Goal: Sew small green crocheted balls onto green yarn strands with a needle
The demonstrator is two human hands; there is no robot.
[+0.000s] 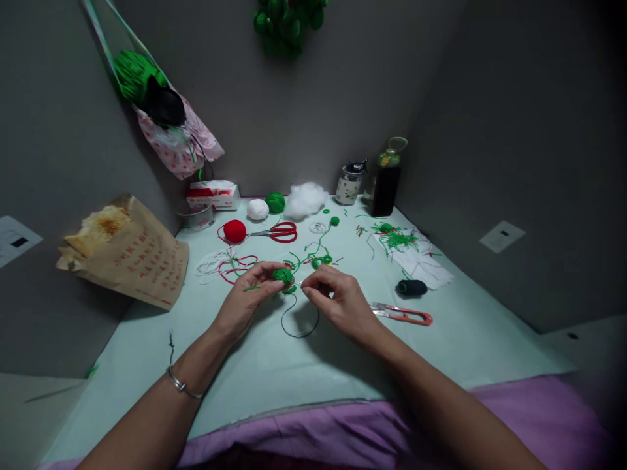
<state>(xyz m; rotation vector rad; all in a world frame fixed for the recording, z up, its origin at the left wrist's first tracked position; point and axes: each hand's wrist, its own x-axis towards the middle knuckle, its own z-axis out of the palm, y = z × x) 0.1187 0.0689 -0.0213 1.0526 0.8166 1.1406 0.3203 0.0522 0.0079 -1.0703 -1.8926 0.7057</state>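
Observation:
Between the thumb and fingers of my left hand (252, 292) is a small green crocheted piece (283, 275). My right hand (337, 297) is just to its right, thumb and forefinger pinched on a thin needle (300, 282) that points at the green piece. A dark thread (300, 337) hangs in a loop below, between the two hands. Another small green bit shows under the held piece. A short green strand lies across my left fingers.
Orange-handled snips (404, 315) and a dark thread spool (412, 288) lie right of my right hand. Beyond are red-handled scissors (283, 232), a red yarn ball (234, 231), white stuffing (306, 200) and green scraps (399, 240). A paper bag (151, 261) stands left.

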